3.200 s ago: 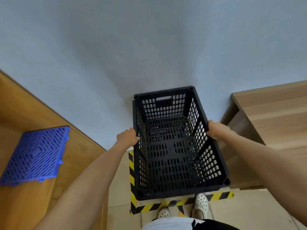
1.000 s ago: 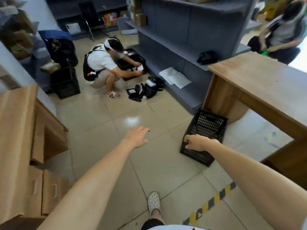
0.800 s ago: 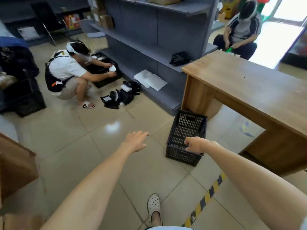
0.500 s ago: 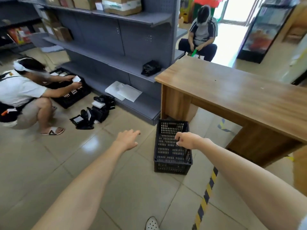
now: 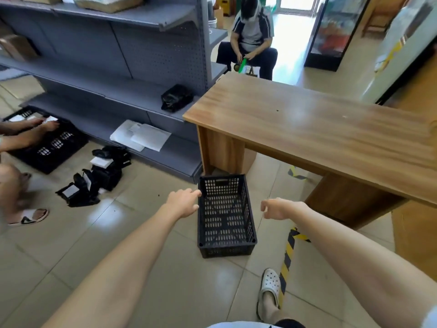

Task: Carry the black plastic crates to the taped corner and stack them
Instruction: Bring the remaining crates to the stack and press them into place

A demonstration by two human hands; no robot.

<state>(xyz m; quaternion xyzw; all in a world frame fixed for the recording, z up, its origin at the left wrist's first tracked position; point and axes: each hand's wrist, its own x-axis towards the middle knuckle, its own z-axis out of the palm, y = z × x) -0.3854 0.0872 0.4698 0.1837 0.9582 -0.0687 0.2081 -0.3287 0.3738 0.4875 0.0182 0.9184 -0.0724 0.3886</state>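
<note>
An empty black plastic crate [image 5: 225,217] with perforated walls stands on the tiled floor just in front of me, beside the leg of a wooden desk. My left hand [image 5: 183,201] reaches out with fingers apart, its fingertips at the crate's left rim. My right hand [image 5: 277,208] hovers a little to the right of the crate with loosely curled fingers, holding nothing. Both arms are stretched forward, one on each side of the crate.
A wooden desk [image 5: 319,129] stands to the right, grey shelving [image 5: 113,74] to the left. Yellow-black floor tape [image 5: 287,256] runs by my right foot. A crouching person works at another black crate [image 5: 47,143] far left, with black pouches [image 5: 94,176] on the floor. A seated person [image 5: 250,39] is behind the desk.
I let go of the crate in the taped corner and turned round. The floor crate has come close and now lies between my two empty hands.
</note>
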